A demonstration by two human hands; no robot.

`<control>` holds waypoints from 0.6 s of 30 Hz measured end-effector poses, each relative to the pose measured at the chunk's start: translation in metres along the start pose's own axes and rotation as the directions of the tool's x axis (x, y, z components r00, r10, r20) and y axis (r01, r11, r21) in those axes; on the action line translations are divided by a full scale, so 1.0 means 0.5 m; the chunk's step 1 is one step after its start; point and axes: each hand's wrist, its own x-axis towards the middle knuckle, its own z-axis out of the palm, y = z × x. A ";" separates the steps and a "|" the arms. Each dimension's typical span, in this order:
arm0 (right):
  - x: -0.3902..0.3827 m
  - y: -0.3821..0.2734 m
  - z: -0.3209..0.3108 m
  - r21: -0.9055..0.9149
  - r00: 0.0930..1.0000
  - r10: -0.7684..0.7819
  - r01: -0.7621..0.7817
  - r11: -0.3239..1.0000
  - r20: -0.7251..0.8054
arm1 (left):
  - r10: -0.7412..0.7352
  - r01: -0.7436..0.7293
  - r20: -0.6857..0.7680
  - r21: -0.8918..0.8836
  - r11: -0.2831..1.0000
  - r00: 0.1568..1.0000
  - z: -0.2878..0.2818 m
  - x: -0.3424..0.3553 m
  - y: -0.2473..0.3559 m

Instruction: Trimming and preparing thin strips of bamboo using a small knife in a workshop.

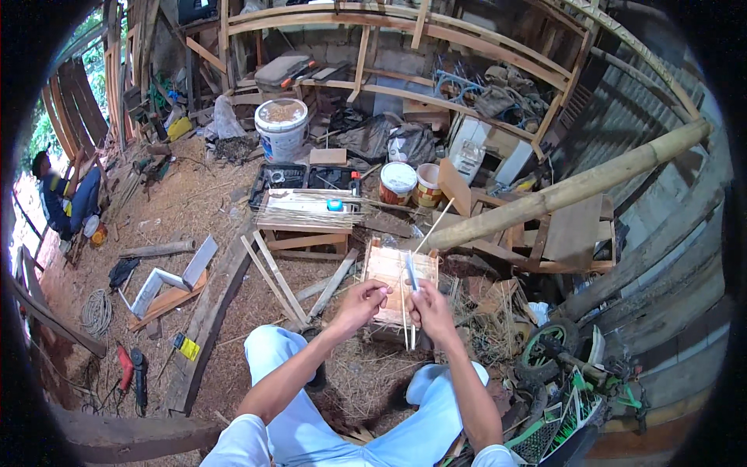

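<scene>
Between my knees stands a low wooden work block [389, 265]. Over it, my right hand [424, 307] grips a knife [412, 270] with its blade upward, against or beside long, pale split strips [430, 230] that stand out past both ends of the block. My left hand [364, 303] is to the left of the strips, fingers curled and pinched; what is between its fingertips is too small to make out.
A bamboo pole [560, 183] slants across the right. A low bench [299, 204] holds thin strips and a tape measure. Buckets [280, 136] stand behind. A person [62, 194] sits at far left. Power tools [136, 373] lie lower left, a bicycle [556, 354] lower right.
</scene>
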 end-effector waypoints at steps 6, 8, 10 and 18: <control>-0.049 -0.034 0.036 0.040 0.989 0.135 -0.138 0.990 0.059 | 0.124 -0.115 -0.039 0.183 0.976 0.992 0.038 -0.045 -0.007; -0.056 -0.066 0.036 0.137 0.948 0.256 -0.284 0.949 0.191 | 0.214 -0.194 -0.039 0.291 0.937 0.976 0.032 -0.067 -0.003; -0.076 -0.088 0.058 0.059 0.952 0.241 -0.256 0.965 0.189 | 0.235 -0.205 -0.051 0.333 0.920 0.971 0.026 -0.102 0.008; -0.132 -0.139 0.061 0.008 0.985 0.153 -0.153 0.988 -0.074 | 0.274 -0.179 -0.141 0.469 0.865 0.952 0.041 -0.231 0.057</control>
